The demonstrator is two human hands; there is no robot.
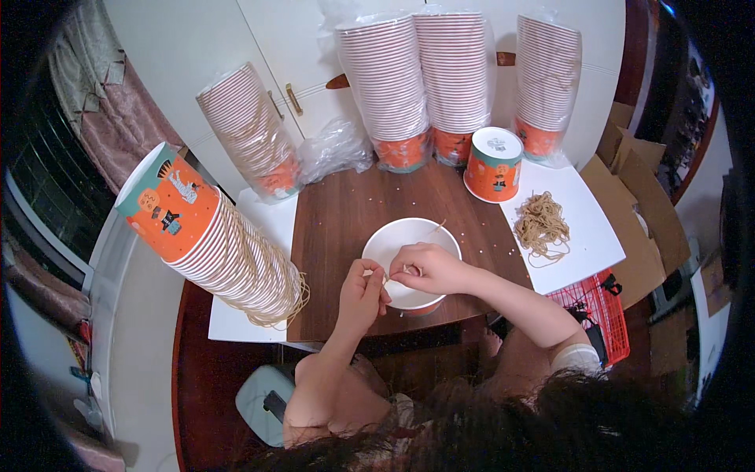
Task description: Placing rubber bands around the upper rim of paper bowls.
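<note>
Over the white cup, both hands pinch seemingly a rubber band.

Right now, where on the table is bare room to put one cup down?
Bare wood lies between the white bowl and the leaning cup stack, and behind the bowl toward the single cup. The back edge is crowded with wrapped stacks; rubber bands fill the white board.

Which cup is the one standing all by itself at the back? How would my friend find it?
Start at the brown wooden table and look to its far right corner, in front of the tall wrapped cup stacks. There one orange paper cup stands upside down beside a pile of rubber bands. Unlike its neighbours, it is single, unwrapped, and shows its white bottom.
</note>
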